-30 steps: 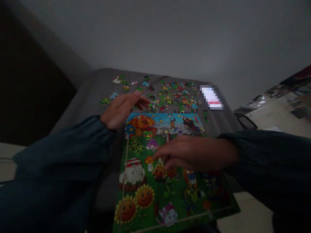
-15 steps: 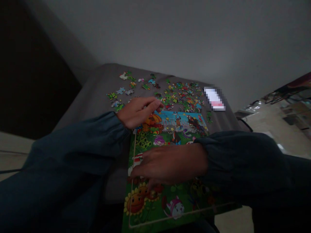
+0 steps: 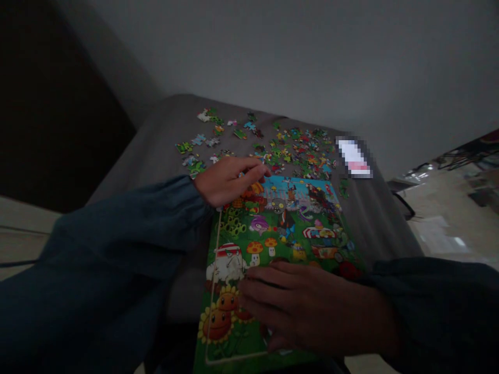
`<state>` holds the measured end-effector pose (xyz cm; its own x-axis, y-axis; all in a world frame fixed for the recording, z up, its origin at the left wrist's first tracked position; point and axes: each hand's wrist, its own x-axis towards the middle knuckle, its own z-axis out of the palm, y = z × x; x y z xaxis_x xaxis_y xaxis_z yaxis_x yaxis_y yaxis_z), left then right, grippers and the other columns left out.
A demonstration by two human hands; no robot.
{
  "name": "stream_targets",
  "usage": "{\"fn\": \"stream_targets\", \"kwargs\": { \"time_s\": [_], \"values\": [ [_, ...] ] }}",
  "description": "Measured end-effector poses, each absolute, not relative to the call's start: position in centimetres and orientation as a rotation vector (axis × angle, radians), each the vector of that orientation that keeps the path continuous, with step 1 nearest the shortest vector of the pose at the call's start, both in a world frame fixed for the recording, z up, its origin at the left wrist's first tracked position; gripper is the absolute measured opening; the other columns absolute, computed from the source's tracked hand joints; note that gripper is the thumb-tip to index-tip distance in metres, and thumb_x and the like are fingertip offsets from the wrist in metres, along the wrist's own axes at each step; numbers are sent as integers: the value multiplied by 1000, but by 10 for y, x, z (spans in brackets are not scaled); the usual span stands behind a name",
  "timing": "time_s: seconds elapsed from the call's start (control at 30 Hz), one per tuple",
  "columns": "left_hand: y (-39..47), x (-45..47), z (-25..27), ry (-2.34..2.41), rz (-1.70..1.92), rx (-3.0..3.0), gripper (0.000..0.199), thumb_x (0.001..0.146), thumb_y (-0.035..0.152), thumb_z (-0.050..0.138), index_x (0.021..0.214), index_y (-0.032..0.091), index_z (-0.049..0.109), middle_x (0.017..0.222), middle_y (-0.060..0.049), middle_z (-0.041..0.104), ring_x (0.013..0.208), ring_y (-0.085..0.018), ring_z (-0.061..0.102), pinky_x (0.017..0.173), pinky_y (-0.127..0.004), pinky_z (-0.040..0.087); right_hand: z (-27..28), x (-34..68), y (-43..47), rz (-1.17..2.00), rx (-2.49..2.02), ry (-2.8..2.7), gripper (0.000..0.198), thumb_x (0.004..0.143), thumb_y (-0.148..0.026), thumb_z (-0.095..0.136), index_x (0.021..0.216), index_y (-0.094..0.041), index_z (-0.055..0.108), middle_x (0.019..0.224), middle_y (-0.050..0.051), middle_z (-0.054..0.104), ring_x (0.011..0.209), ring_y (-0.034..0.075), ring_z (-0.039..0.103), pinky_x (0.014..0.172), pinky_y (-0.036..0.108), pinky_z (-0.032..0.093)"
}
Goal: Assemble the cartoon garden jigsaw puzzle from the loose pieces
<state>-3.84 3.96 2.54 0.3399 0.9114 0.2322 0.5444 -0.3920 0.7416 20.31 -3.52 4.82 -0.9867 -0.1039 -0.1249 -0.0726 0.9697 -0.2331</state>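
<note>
A picture puzzle board [image 3: 268,228] with cartoon plants and zombies lies tilted toward me, its top end on a grey cloth-covered surface. My left hand [image 3: 230,179] rests at the board's top left corner. Its thumb and finger tips come close together over the top edge; whatever is between them is hidden. Over the lower part of the board my right hand [image 3: 307,306] is spread palm down, fingers apart, with nothing seen in it. It covers part of the picture beside the sunflowers [image 3: 218,322].
Many loose puzzle pieces [image 3: 304,150] are scattered beyond the board on the grey cloth [image 3: 156,135]. A lit phone [image 3: 354,157], blurred out, lies at the right. A pale wall [image 3: 253,52] stands behind. A dark cable [image 3: 403,205] hangs by the right edge.
My right hand has moved down and to the right across the board, uncovering the mushrooms and the white-and-red figure. My left hand stays at the same corner. The view has shifted slightly.
</note>
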Motion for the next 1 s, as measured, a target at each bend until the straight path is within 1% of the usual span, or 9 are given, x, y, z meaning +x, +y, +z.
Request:
{"fn": "stream_targets", "kwargs": {
  "time_s": [0.13,0.33,0.6,0.77,0.9,1.0],
  "values": [
    [39,-37,24,1260,867,2049,42,103,41,40,109,16,72,102,-6,78,90,-18,70,84,-29,51,43,204,-34,-279,-186,3014,49,99,-46,61,131,-9,59,140,13,61,130,24,53,101,37,49],
    [39,-37,23,1251,864,2073,40,104,39,40,108,16,72,100,-4,78,89,-17,70,79,-26,50,39,202,-36,-220,-238,3064,53,103,-49,53,136,-8,57,144,12,59,132,25,52,105,36,46],
    [40,-37,21,1240,866,2117,42,104,40,39,108,15,72,98,-4,77,90,-17,70,80,-27,48,40,197,-34,-294,-307,3052,46,104,-46,53,130,-10,62,144,12,59,129,24,54,102,36,48],
    [40,-37,20,1260,852,2160,42,104,40,38,108,16,73,98,-5,78,88,-18,70,78,-28,48,41,197,-37,-313,-295,3031,44,105,-46,50,130,-12,63,143,9,61,128,23,54,101,34,47],
    [39,-37,22,1260,831,2168,42,104,40,38,108,17,73,97,-4,78,86,-18,70,76,-28,47,39,197,-39,-319,-308,3061,42,105,-45,51,127,-12,64,141,8,62,125,22,56,97,34,48],
    [40,-37,22,1269,806,2140,43,103,41,38,109,17,72,97,-4,77,88,-18,70,78,-28,48,39,196,-39,-346,-309,3076,39,106,-44,49,123,-13,66,139,8,63,122,21,58,95,34,49]
  ]
}}
